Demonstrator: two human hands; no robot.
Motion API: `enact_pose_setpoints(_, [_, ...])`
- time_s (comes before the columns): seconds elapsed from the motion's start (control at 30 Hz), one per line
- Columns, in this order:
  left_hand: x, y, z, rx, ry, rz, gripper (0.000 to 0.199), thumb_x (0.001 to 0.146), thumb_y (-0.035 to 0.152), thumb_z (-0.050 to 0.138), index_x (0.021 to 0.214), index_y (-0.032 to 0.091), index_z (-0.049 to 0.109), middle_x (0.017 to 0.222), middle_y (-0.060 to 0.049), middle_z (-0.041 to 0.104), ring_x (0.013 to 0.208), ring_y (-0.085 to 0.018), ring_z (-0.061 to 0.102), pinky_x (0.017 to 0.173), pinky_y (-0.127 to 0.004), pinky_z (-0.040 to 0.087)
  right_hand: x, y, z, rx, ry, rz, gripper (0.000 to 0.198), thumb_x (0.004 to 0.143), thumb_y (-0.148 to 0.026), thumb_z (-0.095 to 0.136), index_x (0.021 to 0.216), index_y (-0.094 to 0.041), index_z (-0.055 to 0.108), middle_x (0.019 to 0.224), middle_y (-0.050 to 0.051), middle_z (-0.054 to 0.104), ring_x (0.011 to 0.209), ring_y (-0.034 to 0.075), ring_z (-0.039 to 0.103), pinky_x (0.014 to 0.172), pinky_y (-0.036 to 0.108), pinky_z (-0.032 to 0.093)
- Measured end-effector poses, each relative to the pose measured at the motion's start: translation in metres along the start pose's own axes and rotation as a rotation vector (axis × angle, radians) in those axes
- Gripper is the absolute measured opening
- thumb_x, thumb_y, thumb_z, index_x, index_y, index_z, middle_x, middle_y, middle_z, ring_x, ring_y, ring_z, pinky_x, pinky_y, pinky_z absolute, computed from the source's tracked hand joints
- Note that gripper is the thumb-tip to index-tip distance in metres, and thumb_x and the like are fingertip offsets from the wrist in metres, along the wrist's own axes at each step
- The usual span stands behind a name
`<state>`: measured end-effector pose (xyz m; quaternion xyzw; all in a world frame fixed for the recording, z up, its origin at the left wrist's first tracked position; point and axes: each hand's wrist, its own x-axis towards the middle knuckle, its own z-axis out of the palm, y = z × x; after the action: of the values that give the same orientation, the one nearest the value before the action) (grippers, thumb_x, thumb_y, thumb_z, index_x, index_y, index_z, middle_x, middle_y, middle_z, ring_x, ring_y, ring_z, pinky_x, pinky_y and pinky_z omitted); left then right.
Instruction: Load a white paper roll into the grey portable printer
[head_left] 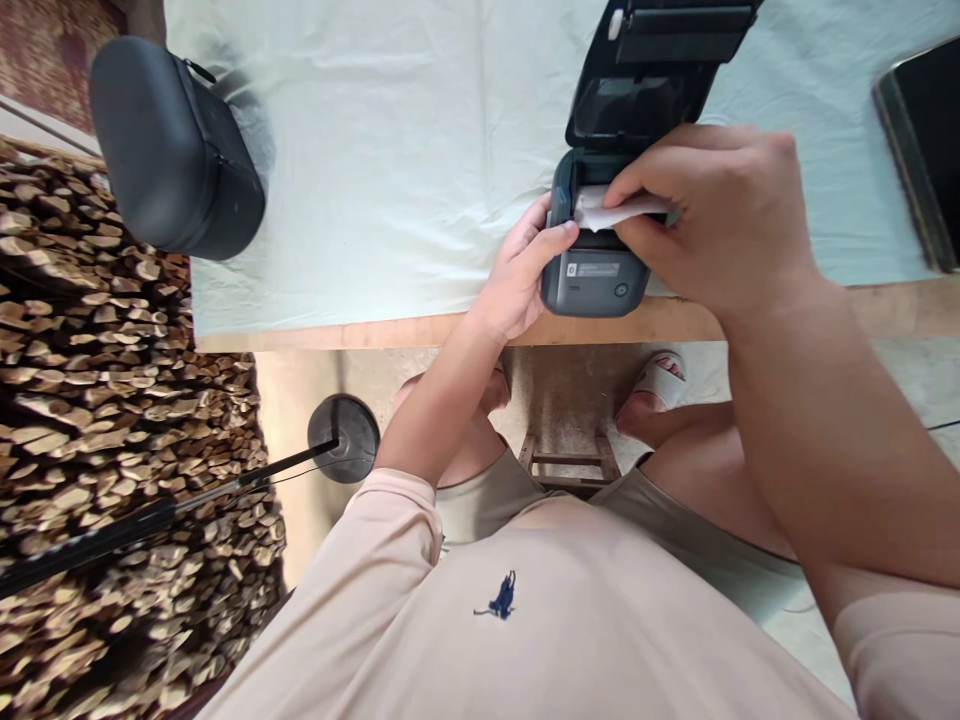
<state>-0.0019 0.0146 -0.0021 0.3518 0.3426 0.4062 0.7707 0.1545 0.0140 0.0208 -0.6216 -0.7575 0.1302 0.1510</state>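
A dark grey label printer (596, 285) sits at the table's front edge with its lid (637, 90) flipped up and back. My left hand (525, 265) grips the printer's left side, the thumb resting on the rim of its opening. White paper (600, 212) lies in the paper bay, and one end sticks out to the right. My right hand (720, 210) is over the printer's right side, pinching that paper between thumb and fingers. The inside of the bay is partly hidden by this hand.
A black zippered case (176, 150) stands at the table's left. At the far right lies a dark, flat, phone-like device (926, 150). The pale cloth (375, 180) covers the wooden table. Left below are stacked firewood (112, 400) and a stand with a round base (343, 438).
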Motion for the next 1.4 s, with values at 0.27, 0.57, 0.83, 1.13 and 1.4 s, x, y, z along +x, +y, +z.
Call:
enact_pose_setpoints(0.27, [0.0, 0.002, -0.004, 0.002, -0.05, 0.011, 0.02, 0.072, 0.03, 0.044, 0.089, 0.021, 0.044, 0.081, 0.001, 0.052, 0.09, -0.011, 0.053, 0.086, -0.029, 0.043, -0.007, -0.004, 0.002, 0.143, 0.032, -0.177, 0.03, 0.066, -0.055, 0.036, 0.076, -0.034, 0.054, 0.087, -0.015, 0.049, 0.1, -0.006, 0.042, 0.098, 0.023, 0.029])
enact_pose_setpoints(0.57, [-0.003, -0.002, -0.003, 0.175, -0.079, 0.031, 0.04, 0.065, 0.013, 0.051, 0.103, 0.018, 0.039, 0.08, 0.003, 0.05, 0.088, -0.013, 0.056, 0.086, -0.035, 0.043, -0.001, -0.007, -0.008, 0.604, 0.428, 0.018, 0.055, 0.066, -0.045, 0.038, 0.115, -0.024, 0.023, 0.121, -0.006, 0.024, 0.102, -0.009, 0.039, 0.057, -0.003, 0.022])
enact_pose_setpoints(0.83, [0.0, -0.002, -0.005, 0.204, -0.06, 0.043, 0.046, 0.065, 0.008, 0.047, 0.108, 0.019, 0.036, 0.075, 0.003, 0.052, 0.081, -0.011, 0.058, 0.081, -0.032, 0.046, -0.002, -0.007, -0.007, 0.626, 0.295, -0.044, 0.039, 0.069, -0.032, 0.037, 0.103, -0.014, 0.043, 0.1, -0.002, 0.04, 0.082, -0.015, 0.034, 0.063, -0.006, 0.027])
enact_pose_setpoints(1.13, [-0.001, -0.002, -0.008, 0.102, -0.051, 0.044, 0.045, 0.066, 0.014, 0.048, 0.109, 0.024, 0.036, 0.076, 0.004, 0.054, 0.082, -0.009, 0.057, 0.074, -0.023, 0.047, -0.008, 0.005, 0.007, 0.645, 0.232, -0.09, 0.041, 0.069, -0.042, 0.037, 0.102, -0.017, 0.043, 0.102, -0.001, 0.041, 0.094, -0.009, 0.04, 0.078, 0.003, 0.036])
enact_pose_setpoints(1.4, [-0.006, 0.004, 0.0, -0.033, -0.01, 0.017, 0.023, 0.07, 0.032, 0.047, 0.089, 0.018, 0.049, 0.092, -0.004, 0.057, 0.103, -0.018, 0.049, 0.083, -0.029, 0.043, -0.006, -0.003, 0.007, 0.529, 0.1, -0.075, 0.054, 0.062, -0.043, 0.046, 0.112, -0.027, 0.031, 0.111, -0.005, 0.036, 0.1, -0.007, 0.038, 0.086, 0.008, 0.04])
